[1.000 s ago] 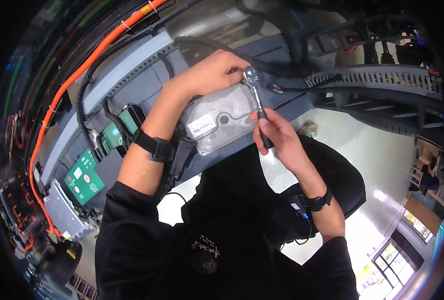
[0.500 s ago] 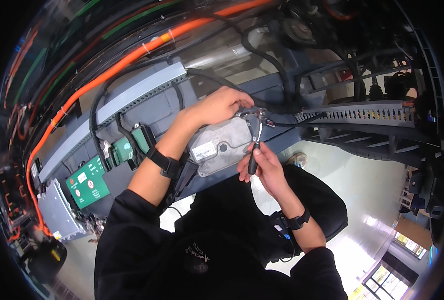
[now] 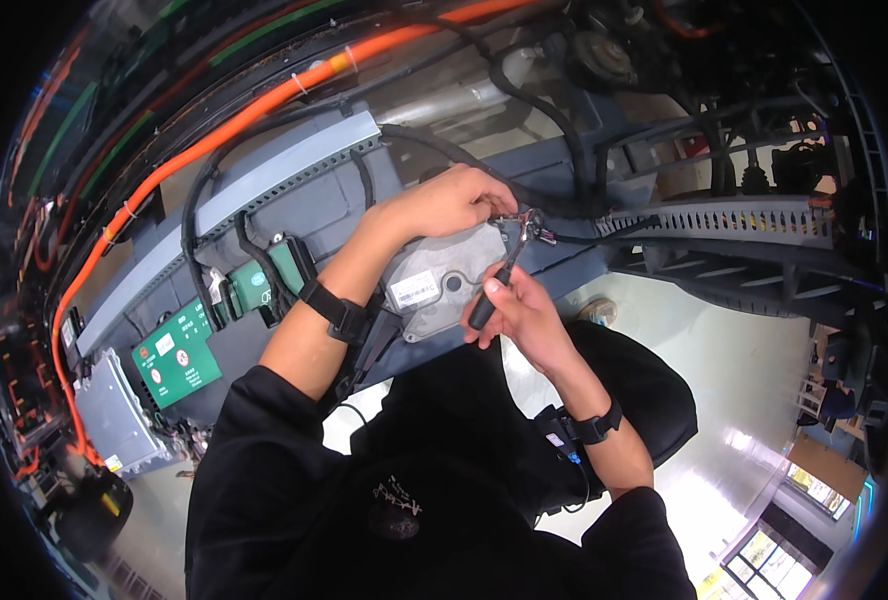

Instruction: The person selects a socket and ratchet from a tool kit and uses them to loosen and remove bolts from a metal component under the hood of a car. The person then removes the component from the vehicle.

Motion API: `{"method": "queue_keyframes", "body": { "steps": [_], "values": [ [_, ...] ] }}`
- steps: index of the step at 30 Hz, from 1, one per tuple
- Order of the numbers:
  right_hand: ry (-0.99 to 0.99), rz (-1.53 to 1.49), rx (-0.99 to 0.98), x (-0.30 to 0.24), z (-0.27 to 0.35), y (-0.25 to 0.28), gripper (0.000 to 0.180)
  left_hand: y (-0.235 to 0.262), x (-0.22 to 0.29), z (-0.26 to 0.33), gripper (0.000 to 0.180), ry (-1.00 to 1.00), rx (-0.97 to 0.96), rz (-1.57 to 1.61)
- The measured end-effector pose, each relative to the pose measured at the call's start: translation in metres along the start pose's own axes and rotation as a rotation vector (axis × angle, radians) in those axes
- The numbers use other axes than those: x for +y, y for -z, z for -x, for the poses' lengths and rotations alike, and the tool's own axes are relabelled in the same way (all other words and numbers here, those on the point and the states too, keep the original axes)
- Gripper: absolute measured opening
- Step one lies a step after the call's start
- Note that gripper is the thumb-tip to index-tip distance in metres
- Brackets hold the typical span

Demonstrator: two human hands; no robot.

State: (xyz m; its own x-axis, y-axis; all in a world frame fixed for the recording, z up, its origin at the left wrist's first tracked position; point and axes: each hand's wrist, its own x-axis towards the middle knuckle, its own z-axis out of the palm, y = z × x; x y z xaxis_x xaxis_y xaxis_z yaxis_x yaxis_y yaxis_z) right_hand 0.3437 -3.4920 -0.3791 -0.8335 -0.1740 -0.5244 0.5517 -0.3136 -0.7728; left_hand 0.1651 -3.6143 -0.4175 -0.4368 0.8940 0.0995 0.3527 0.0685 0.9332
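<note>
Under the vehicle's raised frame, we hold a black-handled ratchet (image 3: 492, 292) in our right hand (image 3: 524, 318), fingers wrapped shut round the grip, its head at a fastener on the upper right corner of the grey metal module (image 3: 442, 283). Our left hand (image 3: 456, 203) curls over the module's top edge, fingertips pinching near the black wire connector (image 3: 542, 236). We judge the fastener is being turned; the next swing needs the socket kept square. Compared with 1 second ago, the handle has swung lower and the orange cable (image 3: 264, 105) sits higher in view.
</note>
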Motion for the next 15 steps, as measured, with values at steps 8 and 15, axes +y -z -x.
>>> {"method": "queue_keyframes", "body": {
  "steps": [8,15],
  "values": [
    [0.044,0.022,-0.057,-0.008,-0.013,-0.016,0.026,0.005,0.009,0.003,0.019,0.07,-0.06,-0.026],
    [0.031,0.157,0.003,-0.013,-0.008,-0.008,0.021,0.003,0.004,0.002,0.019,0.049,-0.035,-0.095]
  ]
}}
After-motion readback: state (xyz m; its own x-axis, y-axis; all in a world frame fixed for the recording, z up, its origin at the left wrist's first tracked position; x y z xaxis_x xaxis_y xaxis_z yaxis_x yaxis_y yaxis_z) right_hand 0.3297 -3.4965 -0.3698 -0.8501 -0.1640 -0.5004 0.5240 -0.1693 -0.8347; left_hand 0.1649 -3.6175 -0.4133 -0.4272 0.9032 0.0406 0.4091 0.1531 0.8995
